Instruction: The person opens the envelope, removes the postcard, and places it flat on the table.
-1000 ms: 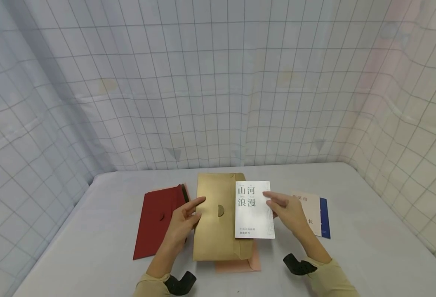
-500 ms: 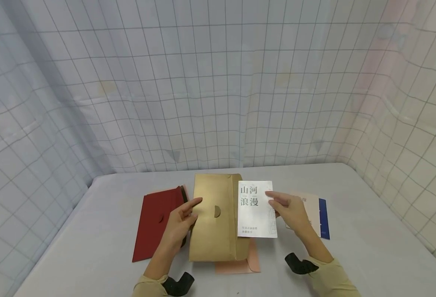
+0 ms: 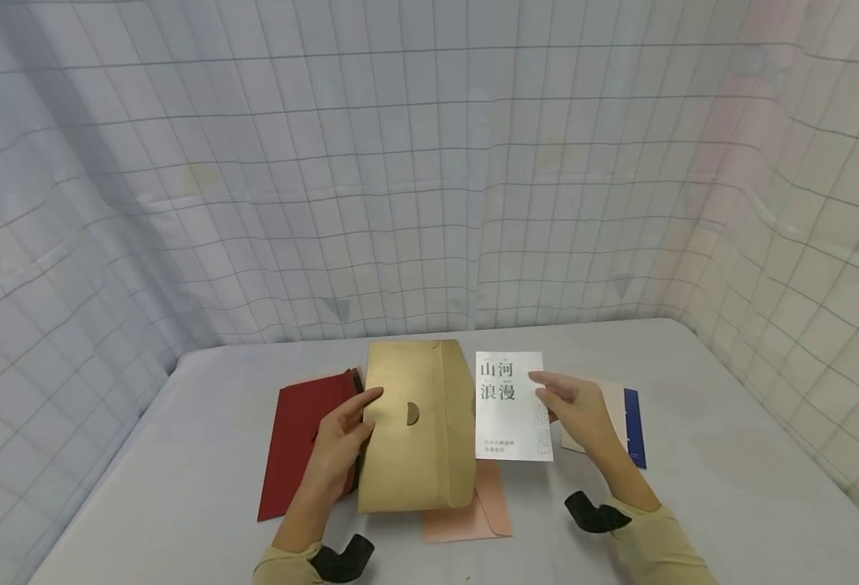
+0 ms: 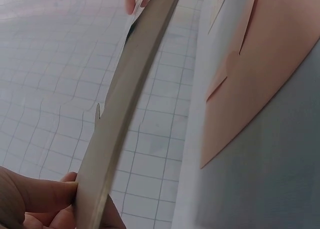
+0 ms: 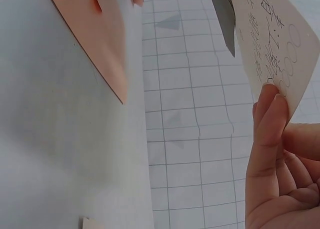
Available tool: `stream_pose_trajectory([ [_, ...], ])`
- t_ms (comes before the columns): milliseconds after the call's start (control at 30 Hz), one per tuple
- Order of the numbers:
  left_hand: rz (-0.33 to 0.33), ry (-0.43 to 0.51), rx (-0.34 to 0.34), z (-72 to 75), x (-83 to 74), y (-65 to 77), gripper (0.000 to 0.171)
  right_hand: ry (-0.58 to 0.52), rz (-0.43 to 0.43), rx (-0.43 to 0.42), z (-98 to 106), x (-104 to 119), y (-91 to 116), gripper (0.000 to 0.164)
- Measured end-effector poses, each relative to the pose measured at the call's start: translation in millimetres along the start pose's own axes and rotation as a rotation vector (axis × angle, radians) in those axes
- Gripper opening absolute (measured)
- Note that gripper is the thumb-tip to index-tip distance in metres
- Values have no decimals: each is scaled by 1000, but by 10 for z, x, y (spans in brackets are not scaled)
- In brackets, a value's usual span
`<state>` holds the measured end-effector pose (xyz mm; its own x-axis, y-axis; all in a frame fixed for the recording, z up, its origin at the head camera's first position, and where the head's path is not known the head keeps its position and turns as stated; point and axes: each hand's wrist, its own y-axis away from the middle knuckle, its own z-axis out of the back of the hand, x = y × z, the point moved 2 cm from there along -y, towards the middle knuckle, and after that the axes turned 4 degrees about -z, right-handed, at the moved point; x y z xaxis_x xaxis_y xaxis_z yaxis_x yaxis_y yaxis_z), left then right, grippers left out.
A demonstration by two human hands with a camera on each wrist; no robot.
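My left hand (image 3: 339, 445) pinches the left edge of a gold envelope (image 3: 400, 455), which has a half-round notch on its face and is held up off the table. In the left wrist view the envelope (image 4: 120, 114) appears nearly edge-on, with the thumb on one side. Between thumb and fingers my right hand (image 3: 579, 414) pinches a white card (image 3: 505, 422) printed with Chinese characters. It stands just right of the envelope's flap side. The back of the card (image 5: 280, 44), seen in the right wrist view, carries handwriting and a row of circles.
Red envelopes (image 3: 293, 447) lie left of my left hand, partly behind it. A pink envelope (image 3: 466, 524) lies on the white table (image 3: 180, 455) below the gold one. Behind my right hand lies a cream card with a blue band (image 3: 635, 431). A grid-patterned curtain (image 3: 429, 203) surrounds the table.
The white card and the gold envelope have moved apart: the card slightly right and up, the envelope left with my left hand. The card no longer overlaps the envelope in the head view.
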<state>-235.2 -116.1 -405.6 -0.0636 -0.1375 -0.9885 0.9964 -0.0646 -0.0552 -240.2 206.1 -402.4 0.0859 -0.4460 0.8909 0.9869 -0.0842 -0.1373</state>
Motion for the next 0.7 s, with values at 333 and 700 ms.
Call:
stream_pose_trajectory([
  [333, 13, -9, -23, 174, -22, 23, 47, 20, -52, -8, 48, -32, -53, 33],
  [700, 24, -16, -21, 248, -13, -58, 46, 10, -100, -47, 213, -108, -66, 36],
])
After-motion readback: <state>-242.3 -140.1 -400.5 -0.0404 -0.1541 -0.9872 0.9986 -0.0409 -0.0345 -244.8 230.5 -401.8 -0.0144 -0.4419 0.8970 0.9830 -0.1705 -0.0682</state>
